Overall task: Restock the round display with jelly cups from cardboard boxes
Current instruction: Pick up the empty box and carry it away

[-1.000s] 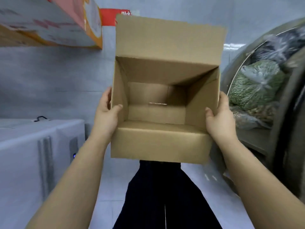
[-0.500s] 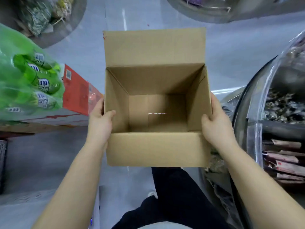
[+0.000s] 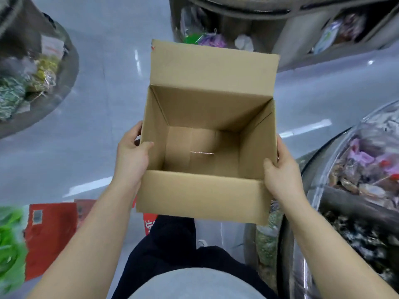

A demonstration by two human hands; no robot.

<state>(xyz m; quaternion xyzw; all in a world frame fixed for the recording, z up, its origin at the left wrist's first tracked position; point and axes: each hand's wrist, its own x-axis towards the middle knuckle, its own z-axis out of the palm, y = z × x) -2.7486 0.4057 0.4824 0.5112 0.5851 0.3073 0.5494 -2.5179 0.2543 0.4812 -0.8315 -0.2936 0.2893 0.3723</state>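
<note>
I hold an open cardboard box (image 3: 200, 197) in front of me at waist height, its flaps up. Its inside is bare, with nothing in it. My left hand (image 3: 131, 156) grips the box's left wall, thumb over the rim. My right hand (image 3: 280, 171) grips the right wall the same way. A round display (image 3: 323, 190) with a clear curved wall stands at my right, holding wrapped snacks in tiers. No jelly cups are recognisable in view.
Two more round snack displays stand around me: one at far left (image 3: 62, 87), one at the top (image 3: 280, 29). A red carton (image 3: 51, 231) with green packs (image 3: 10, 251) sits at lower left. Shiny grey floor (image 3: 103, 117) lies between them.
The view has swung downward and around; the red carton slid from left middle to lower left, and the box stays gripped in both hands, tilted slightly.
</note>
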